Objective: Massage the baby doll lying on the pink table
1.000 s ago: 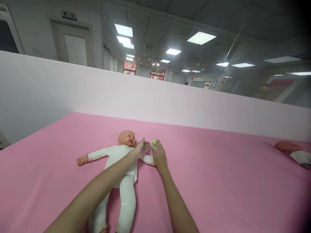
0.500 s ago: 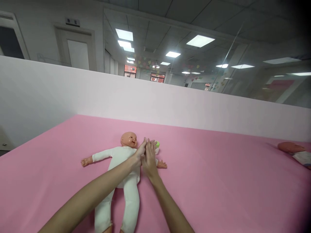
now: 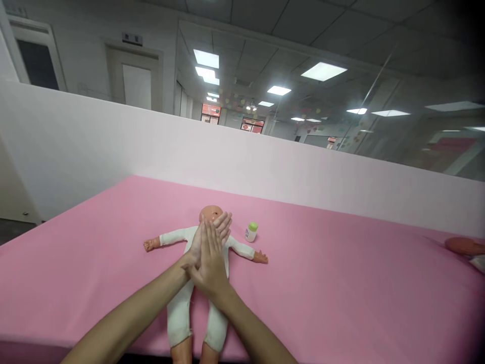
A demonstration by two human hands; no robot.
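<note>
A baby doll (image 3: pixel 181 313) with a white cloth body lies on its back on the pink padded table (image 3: pixel 326 283), arms spread wide. Above its chest my two hands press against each other. My left hand (image 3: pixel 223 226) is turned palm up with fingers stretched out, partly covered by the other. Across its palm lies my right hand (image 3: pixel 210 263), back upward, its fingers straight. The hands hide the doll's chest and the lower part of its face. Just right of the doll's shoulder stands a small white bottle (image 3: pixel 250 232) with a green cap.
Another doll (image 3: pixel 464 246) lies at the far right edge of the table, partly out of view. A low white wall (image 3: pixel 265 162) runs along the back, with a glass pane above it. A door (image 3: pixel 136 83) is behind at the left.
My hands have moved left over the doll's chest, and my right hand now lies across my left palm. The bottle, partly hidden before, shows fully. The view has shifted slightly.
</note>
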